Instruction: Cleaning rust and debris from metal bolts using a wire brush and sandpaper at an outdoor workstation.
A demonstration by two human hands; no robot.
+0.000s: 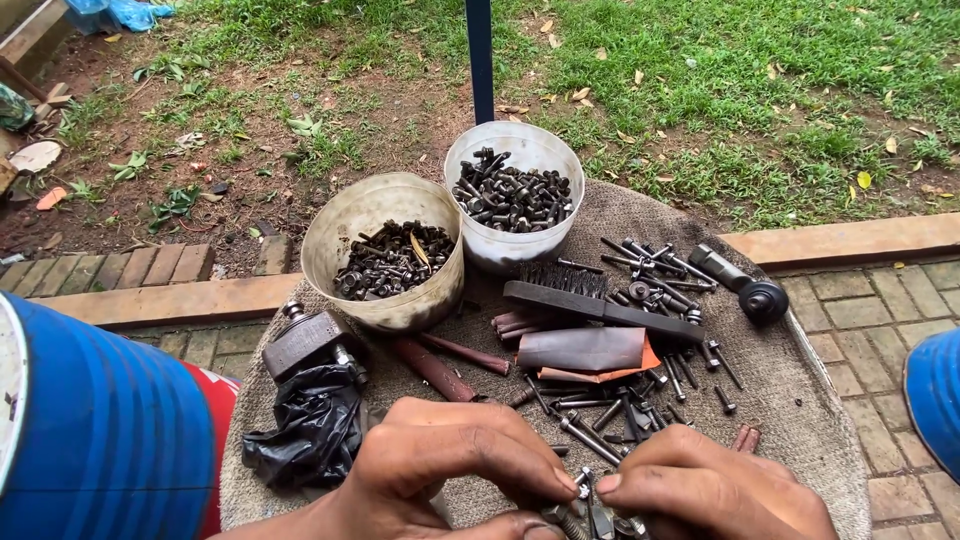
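A round work surface covered in coarse brown sacking [800, 400] fills the middle of the view, set on brick paving with grass and bare soil beyond it. A blue drum [100, 430] stands at the near left, and the edge of another blue container [935, 390] shows at the right. At the far side of the sacking sit two dirty white plastic tubs side by side and touching: the left tub [385, 250] holds dark screws and a dry leaf, the right tub [515, 190] holds larger dark bolts. A crumpled black plastic bag [305, 435] lies near the left hand, with a rusty metal block [305, 340] just beyond it. A black wire brush [590, 300] lies across the middle, bristles toward the tubs, and folded sandpaper [585, 350] lies just on the near side of it. A dark tool with a round head [745, 285] lies at the right. Loose bolts [650, 270] are scattered around the brush. At the bottom edge the left hand [440, 470] and right hand [715, 490] meet, both curled, fingertips pinched together on a small metal bolt [583, 485] between them, above a small heap of more fasteners [590, 520].
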